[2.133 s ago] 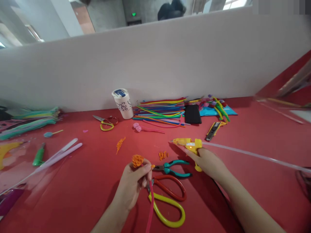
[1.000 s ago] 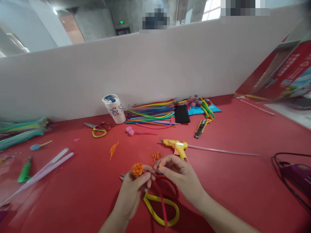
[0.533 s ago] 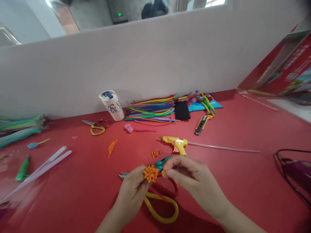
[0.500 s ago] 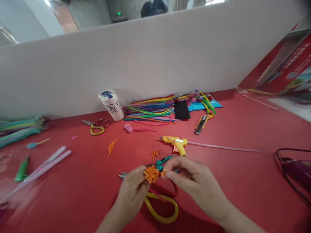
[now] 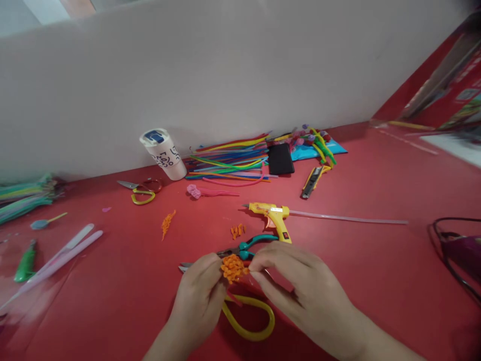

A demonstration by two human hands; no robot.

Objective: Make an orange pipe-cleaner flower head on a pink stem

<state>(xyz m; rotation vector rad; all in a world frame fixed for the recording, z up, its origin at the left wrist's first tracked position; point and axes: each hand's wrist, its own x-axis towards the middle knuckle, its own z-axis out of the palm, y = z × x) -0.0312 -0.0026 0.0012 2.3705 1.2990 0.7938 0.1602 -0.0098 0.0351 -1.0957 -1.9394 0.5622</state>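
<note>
My left hand point(image 5: 199, 296) is closed round a cluster of small orange fuzzy pieces point(image 5: 232, 268), with a pinkish-red stem end showing below it. At the cluster's right side, my right hand point(image 5: 306, 296) pinches a small orange piece point(image 5: 246, 271) between thumb and forefinger. The piece seems to touch the cluster. Beneath my hands lie large scissors with a yellow handle loop point(image 5: 251, 336), partly covered, and teal-handled pliers point(image 5: 245, 250). Loose orange bits point(image 5: 236, 231) lie just beyond, and a larger orange clump point(image 5: 167, 223) rests farther left.
A yellow glue gun point(image 5: 276, 215) with a long glue stick lies beyond my right hand. Farther back are a white cup point(image 5: 167, 158), pipe cleaners point(image 5: 229, 160), a box cutter point(image 5: 311, 183) and small scissors point(image 5: 143, 195). A green-handled tool point(image 5: 26, 263) lies left, a dark cable point(image 5: 443, 255) right.
The view has tipped downward, so the tabletop things sit slightly higher. My right hand has brought the small orange piece closer against the cluster. The left hand keeps its hold.
</note>
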